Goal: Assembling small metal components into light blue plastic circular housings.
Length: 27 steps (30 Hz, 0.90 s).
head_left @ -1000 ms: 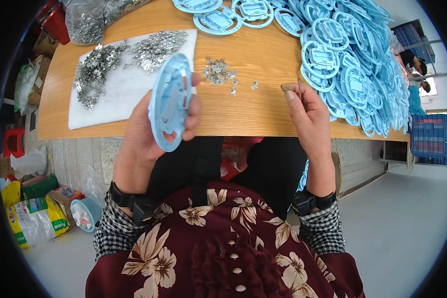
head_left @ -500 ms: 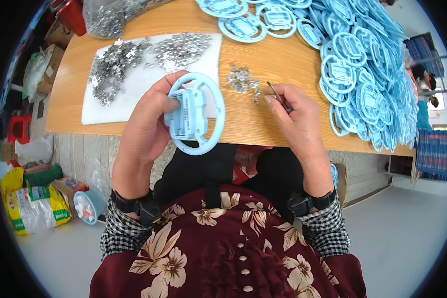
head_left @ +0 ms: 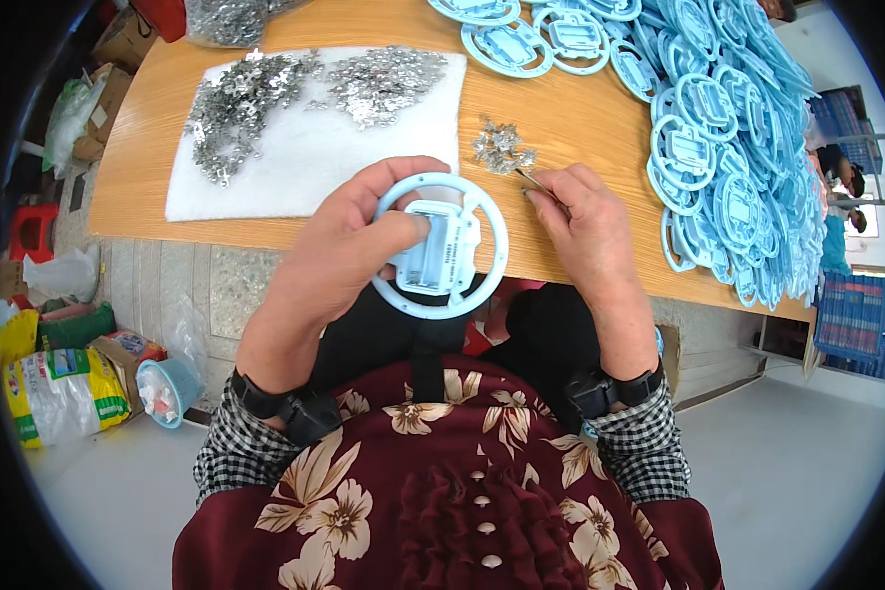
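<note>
My left hand (head_left: 364, 231) is closed round the left side of a light blue plastic toy steering wheel (head_left: 500, 241). Its thumb presses on the rectangular recess in the wheel's middle. The wheel hangs in the air over the table's front edge. In my right hand (head_left: 582, 211) is a thin metal tool that looks like tweezers (head_left: 533, 180), pinched between thumb and fingers. The tool's tip reaches the near edge of a small pile of shiny metal pieces (head_left: 500, 147) on the wood. Whether the tip grips a piece is too small to tell.
A white foam sheet (head_left: 295, 197) bears two larger heaps of metal pieces (head_left: 241, 108). Many more blue wheels (head_left: 708, 147) are piled along the table's right side. A plastic bag of metal parts (head_left: 224, 22) lies at the far left. A blue bin (head_left: 167, 393) stands on the floor at left.
My left hand has moved right with the wheel and turned its recessed face more toward me. The tool's tip in my right hand has come to the small pile's edge.
</note>
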### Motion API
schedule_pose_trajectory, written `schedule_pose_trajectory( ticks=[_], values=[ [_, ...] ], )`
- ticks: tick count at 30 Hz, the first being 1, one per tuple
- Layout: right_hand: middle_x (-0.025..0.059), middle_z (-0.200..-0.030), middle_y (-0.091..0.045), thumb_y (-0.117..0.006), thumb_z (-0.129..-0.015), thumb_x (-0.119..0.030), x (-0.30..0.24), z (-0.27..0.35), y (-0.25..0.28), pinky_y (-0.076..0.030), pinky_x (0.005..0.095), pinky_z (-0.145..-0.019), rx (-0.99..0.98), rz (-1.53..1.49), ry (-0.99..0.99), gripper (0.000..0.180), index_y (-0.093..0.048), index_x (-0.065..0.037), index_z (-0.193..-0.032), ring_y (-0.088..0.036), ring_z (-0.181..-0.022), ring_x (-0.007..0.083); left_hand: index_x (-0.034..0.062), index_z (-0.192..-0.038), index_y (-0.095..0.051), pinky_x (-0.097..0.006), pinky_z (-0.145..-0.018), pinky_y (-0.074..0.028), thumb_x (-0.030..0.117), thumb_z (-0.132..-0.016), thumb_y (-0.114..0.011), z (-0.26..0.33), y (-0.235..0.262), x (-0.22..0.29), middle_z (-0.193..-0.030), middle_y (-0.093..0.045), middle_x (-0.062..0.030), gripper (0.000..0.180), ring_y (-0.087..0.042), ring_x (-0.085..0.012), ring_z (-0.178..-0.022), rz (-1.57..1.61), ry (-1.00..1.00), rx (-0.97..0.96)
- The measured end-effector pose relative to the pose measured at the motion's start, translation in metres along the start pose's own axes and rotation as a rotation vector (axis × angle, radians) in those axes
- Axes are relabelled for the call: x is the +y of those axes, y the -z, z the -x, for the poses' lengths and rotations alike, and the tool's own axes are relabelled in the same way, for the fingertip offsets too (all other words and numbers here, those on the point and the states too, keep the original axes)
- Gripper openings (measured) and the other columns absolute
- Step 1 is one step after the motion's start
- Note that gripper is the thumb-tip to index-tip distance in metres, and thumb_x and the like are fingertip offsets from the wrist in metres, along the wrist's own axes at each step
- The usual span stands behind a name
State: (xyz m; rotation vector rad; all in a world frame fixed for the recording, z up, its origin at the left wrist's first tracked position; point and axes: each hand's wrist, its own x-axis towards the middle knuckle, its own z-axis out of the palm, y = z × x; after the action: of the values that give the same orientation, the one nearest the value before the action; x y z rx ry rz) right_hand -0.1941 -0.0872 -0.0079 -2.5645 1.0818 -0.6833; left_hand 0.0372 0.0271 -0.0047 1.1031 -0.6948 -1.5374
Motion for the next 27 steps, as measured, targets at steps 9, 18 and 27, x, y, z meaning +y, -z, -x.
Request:
schedule_pose_trajectory(
  ticks=[9, 18, 27],
  values=[
    [0.0152, -0.091, -0.066, -0.070, -0.088, -0.011, 0.006, 0.008, -0.001, -0.050, 0.0388, -0.073, 0.019, -0.155, -0.120, 0.015, -0.069, -0.001, -0.100, -0.064, -0.083, 0.0320, 0.0026, -0.138, -0.053, -0.020, -0.064, -0.054, 0.008, -0.094, -0.048, -0.006, -0.010, 0.005, -0.110, -0.070, -0.0074, 0.044, -0.068, -0.0080, -0.082, 0.069, 0.063, 0.024],
    [0.0136, -0.088, -0.069, -0.075, -0.086, -0.016, -0.015, 0.005, 0.017, -0.051, 0.0352, -0.069, 0.105, -0.477, -0.247, 0.021, -0.070, 0.000, -0.098, -0.066, -0.075, 0.0258, 0.0055, -0.118, -0.063, -0.021, -0.070, -0.053, 0.019, -0.103, -0.053, -0.016, -0.034, 0.003, -0.100, -0.069, -0.0015, 0.023, -0.065, -0.0045, -0.083, -0.307, -0.050, -0.081],
    [0.0065, -0.077, -0.065, -0.076, -0.087, -0.012, -0.028, 0.011, 0.013, -0.049, 0.0291, -0.063, 0.142, -0.663, -0.239, 0.019, -0.070, 0.001, -0.100, -0.059, -0.068, 0.0123, 0.0052, -0.107, -0.068, -0.028, -0.066, -0.051, 0.027, -0.099, -0.065, -0.025, -0.046, -0.006, -0.080, -0.069, -0.0041, 0.024, -0.063, -0.0095, -0.072, -0.457, -0.186, -0.046]
  ],
)
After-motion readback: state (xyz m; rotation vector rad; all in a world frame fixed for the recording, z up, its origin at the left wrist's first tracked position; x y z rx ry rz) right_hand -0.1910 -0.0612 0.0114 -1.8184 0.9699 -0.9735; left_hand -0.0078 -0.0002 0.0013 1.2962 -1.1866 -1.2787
